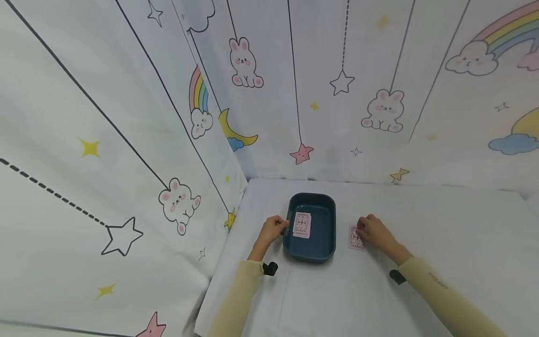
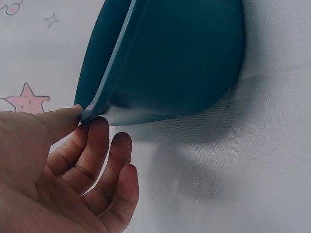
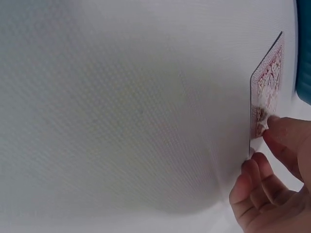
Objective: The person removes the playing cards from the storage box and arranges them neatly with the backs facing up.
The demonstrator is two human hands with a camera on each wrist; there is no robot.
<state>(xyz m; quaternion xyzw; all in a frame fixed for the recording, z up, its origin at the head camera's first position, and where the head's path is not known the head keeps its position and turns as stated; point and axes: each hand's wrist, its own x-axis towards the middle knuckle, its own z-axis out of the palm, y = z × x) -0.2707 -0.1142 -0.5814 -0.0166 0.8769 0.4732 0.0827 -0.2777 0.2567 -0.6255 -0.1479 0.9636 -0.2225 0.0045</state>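
Cartoon-printed white cloth (image 1: 269, 159) hangs along the far and left sides of a white-covered worktop (image 1: 455, 234). Left of centre sits a dark blue-green tray (image 1: 323, 224), its long sides running near to far, with a loose stack of cards (image 1: 302, 224) lying face down in its left half, edges slightly out of line. The left hand (image 1: 273, 228) has its grip pinched on the tray's left rim, thumb above and index finger against the outside; the other fingers curve loosely, off the wall.

Just right of the tray, outside it, is a red-backed card (image 3: 269, 82). The right hand (image 1: 376, 231) pinches it by its right side, thumb on the patterned back and fingertips at the edge below. Whether it is one card or several, or fully off the cloth, I cannot tell.

Picking up this card seems the step in hand, with the tray being steadied. Moving it in beside the others would call for a secure pinch, a lift above the right rim, then a short carry left.
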